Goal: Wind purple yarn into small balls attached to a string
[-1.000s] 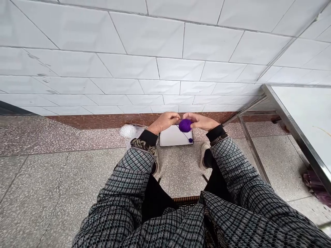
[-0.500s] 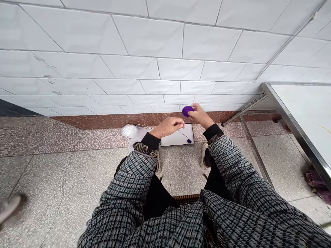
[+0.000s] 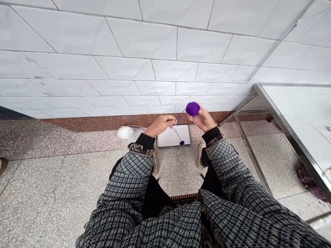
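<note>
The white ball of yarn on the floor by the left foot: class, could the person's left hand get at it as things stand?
Probably yes, after letting go: the left hand pinches the purple strand, but the white ball of yarn lies uncovered just below it.

You have two hands up, with one purple ball and one thread between them. Below sit one white tray, one small purple bit, one white ball and two shoes.

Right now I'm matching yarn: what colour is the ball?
Purple; the ball shows best in the head view.
</note>
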{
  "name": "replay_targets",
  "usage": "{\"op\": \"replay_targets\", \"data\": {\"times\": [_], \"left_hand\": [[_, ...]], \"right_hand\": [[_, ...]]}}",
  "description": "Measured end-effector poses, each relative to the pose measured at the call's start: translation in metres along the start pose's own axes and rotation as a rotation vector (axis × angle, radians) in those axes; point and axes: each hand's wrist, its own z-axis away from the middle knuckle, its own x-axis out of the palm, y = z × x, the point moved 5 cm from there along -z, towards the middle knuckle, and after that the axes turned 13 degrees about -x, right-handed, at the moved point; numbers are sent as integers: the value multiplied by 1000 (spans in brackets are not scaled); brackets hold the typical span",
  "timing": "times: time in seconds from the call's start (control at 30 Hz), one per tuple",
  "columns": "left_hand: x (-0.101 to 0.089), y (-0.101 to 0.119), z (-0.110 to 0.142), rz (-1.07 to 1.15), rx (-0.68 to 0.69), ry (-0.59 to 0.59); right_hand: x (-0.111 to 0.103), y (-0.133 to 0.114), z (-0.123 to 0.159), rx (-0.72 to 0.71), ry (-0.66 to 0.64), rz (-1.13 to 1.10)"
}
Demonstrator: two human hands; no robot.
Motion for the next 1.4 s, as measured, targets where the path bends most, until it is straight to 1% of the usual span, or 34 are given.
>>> {"op": "replay_targets", "data": {"times": [0.07,0.17,0.27,0.33,0.37,0.4,0.47,0.5,0.57,0.6,0.67,0.73,0.83,0.9,1.0,1.1,1.17,1.23,1.33,1.4], "left_hand": [[4,-1,-2,-1,-4,-12],[13,-2,-4,-16,-4,-77],[21,1,-4,-8,-4,-170],[23,2,-3,6,-7,-203],[23,2,-4,8,-11,-204],[22,2,-4,7,-15,-197],[20,2,-4,3,-20,-178],[19,2,-4,0,-20,-176],[19,1,-4,-11,-13,-198],[20,1,-3,-19,-8,-216],[20,2,-3,-31,2,-238],[19,3,-2,-35,12,-228],[15,3,-3,-50,24,-207],[14,3,-4,-55,28,-197],[14,2,-7,-28,20,-168],[21,0,-10,20,-49,-171],[28,1,-10,16,-91,-189],[33,6,-8,-20,-86,-222],[33,13,-4,-58,-28,-247],[29,15,-3,-71,8,-214]], "right_hand": [[-8,-3,-4,-61,128,17],[-18,1,-9,-62,263,142],[-27,12,-10,25,349,388],[-30,19,-8,139,320,610],[-29,22,-6,196,264,723],[-27,23,-5,246,181,825],[-19,26,-1,341,-48,969],[-15,28,1,391,-171,1003],[-6,29,8,501,-394,988],[-3,29,12,542,-479,951],[3,27,15,570,-576,841],[6,23,17,555,-601,700],[4,17,16,497,-545,478],[0,13,14,423,-447,325],[-5,4,8,252,-229,99],[-13,-5,0,36,37,2],[-19,-7,-4,-47,186,28],[-25,-4,-8,-36,279,108],[-35,7,-8,83,331,363],[-37,12,-7,146,301,605]]}}
